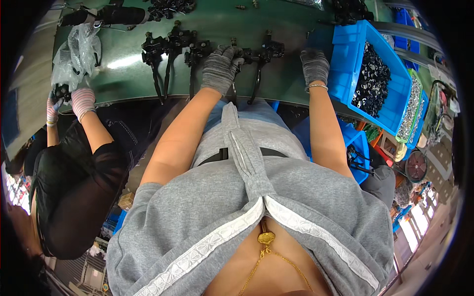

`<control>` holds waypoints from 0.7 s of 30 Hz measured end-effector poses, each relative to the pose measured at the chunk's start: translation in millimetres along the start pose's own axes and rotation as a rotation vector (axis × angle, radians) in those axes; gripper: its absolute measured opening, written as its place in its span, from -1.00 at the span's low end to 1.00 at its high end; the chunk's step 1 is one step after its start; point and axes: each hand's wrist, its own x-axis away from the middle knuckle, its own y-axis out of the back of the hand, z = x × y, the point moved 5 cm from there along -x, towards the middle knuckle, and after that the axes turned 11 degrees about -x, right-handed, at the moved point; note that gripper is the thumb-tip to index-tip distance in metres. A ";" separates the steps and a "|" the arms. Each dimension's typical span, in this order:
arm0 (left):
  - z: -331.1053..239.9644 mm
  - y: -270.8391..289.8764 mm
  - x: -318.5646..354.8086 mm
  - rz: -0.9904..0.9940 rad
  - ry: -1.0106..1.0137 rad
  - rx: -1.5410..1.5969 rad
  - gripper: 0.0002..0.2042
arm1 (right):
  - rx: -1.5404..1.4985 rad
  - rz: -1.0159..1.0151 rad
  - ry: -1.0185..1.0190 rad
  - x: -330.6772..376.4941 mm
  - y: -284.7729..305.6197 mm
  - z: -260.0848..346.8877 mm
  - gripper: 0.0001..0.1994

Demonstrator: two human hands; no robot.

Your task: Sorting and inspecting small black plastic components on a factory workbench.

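At 12 o'clock, the left hand (219, 70) curls around a black lever assembly (248, 55), apparently steadying it; its row runs from 11 to nearly 1, levers toward 6, presumably for reach. Near 1, the half-extended right hand (314, 67) neighbours the blue bin (347, 61) at 2; I cannot tell whether it holds anything.

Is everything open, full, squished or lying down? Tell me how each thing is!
Left hand: gloved, fingers bent over a black lever part
Right hand: gloved, fingers blurred
Other lever parts: lying side by side
Blue bin: open-topped, holding parts
Small black parts: loose, heaped
Plastic bag: clear, crumpled
Co-worker's hand: in a striped glove
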 end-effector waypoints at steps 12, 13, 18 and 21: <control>-4.3 3.4 -2.2 0.060 0.026 -0.070 -0.65 | -0.184 0.472 0.339 50.1 -47.7 146.1 -0.74; -4.7 3.0 -2.8 0.076 0.025 -0.052 -0.65 | -0.183 0.474 0.341 49.4 -50.9 142.2 -0.74; -3.4 1.2 -3.4 0.087 0.026 -0.022 -0.65 | -0.062 0.534 0.541 51.1 -57.1 140.5 -0.76; -3.0 1.8 -2.9 0.049 0.023 -0.003 -0.65 | 0.096 0.645 0.544 54.7 -55.7 153.6 -0.76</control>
